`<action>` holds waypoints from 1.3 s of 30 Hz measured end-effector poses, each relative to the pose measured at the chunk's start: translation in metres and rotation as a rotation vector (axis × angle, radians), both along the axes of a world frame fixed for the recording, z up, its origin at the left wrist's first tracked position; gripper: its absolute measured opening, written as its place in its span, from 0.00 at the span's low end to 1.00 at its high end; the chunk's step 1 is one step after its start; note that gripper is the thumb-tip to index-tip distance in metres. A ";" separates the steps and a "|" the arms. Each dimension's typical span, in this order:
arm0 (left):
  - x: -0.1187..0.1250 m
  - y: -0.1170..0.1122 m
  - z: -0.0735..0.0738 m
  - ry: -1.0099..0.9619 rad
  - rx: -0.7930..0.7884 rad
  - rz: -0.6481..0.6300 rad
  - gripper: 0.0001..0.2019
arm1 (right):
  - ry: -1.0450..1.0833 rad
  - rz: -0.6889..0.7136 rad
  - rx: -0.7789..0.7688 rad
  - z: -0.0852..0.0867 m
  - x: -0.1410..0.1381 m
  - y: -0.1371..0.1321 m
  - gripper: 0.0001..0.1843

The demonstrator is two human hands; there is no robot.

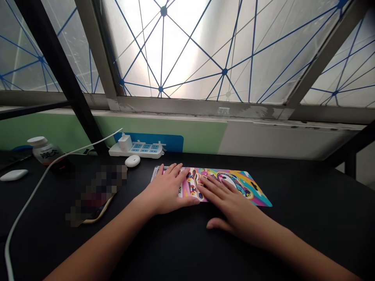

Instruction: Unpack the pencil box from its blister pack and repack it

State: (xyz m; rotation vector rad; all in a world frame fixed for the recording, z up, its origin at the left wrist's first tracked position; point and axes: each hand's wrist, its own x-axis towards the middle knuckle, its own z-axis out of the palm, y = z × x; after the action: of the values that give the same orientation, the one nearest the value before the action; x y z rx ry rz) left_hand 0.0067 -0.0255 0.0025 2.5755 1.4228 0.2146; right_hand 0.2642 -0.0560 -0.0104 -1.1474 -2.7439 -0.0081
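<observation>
A flat, brightly coloured cartoon-printed card or box (252,187) lies on the black table (307,218) in front of me. My left hand (168,189) rests palm down on its left part, fingers spread. My right hand (231,205) lies flat over its middle and near edge, fingers pointing away from me, thumb out to the left on the table. Neither hand grips anything.
A white power strip (137,149) with a charger plugged in sits at the back by the wall, a white oval case (132,160) before it. A white cable (35,191) runs across the left side. A white bottle (45,150) and a white mouse-like object (13,175) stand at far left.
</observation>
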 end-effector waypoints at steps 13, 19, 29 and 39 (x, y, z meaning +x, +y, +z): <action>-0.002 0.001 0.003 -0.009 -0.036 0.004 0.52 | 0.023 -0.034 -0.204 0.024 0.058 0.017 0.26; -0.001 0.002 0.001 0.004 -0.015 -0.006 0.49 | 0.046 -0.113 0.024 0.017 0.031 0.008 0.33; 0.000 0.000 0.002 0.005 -0.027 -0.022 0.50 | -0.045 -0.033 -0.102 0.002 0.010 0.001 0.43; 0.001 -0.002 0.002 0.003 -0.044 -0.046 0.49 | 0.022 -0.064 -0.198 0.028 0.057 0.009 0.24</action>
State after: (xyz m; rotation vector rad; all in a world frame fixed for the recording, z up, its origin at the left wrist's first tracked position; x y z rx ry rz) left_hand 0.0079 -0.0271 0.0049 2.5711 1.3520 0.1705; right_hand 0.3215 -0.0470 0.0177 -1.2750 -2.7364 0.2723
